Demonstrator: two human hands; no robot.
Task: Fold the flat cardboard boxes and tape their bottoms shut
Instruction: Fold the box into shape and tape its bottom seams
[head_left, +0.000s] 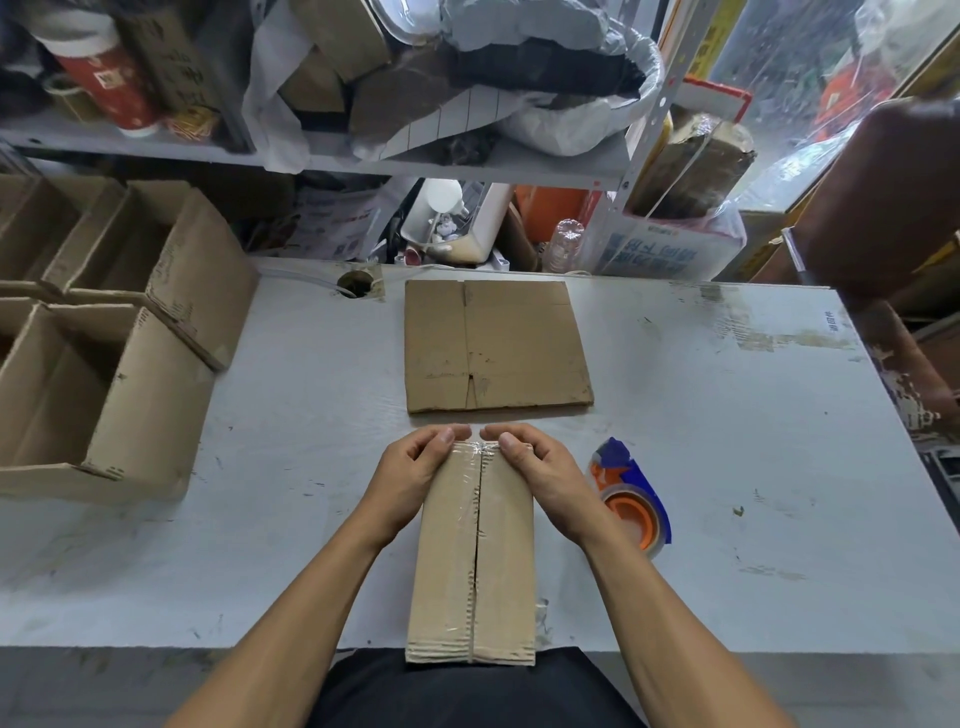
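Your left hand (410, 470) and right hand (540, 470) press closed on the far end of the box (475, 561) at the bench's (727, 415) near edge, thumbs smoothing tape down. It looks light and stiff; hold it by the edges. The flat (496, 345) lies beyond. No readable writing on either.

Fingertips of both hands (485, 470) hidden behind the box's (475, 561) far edge.
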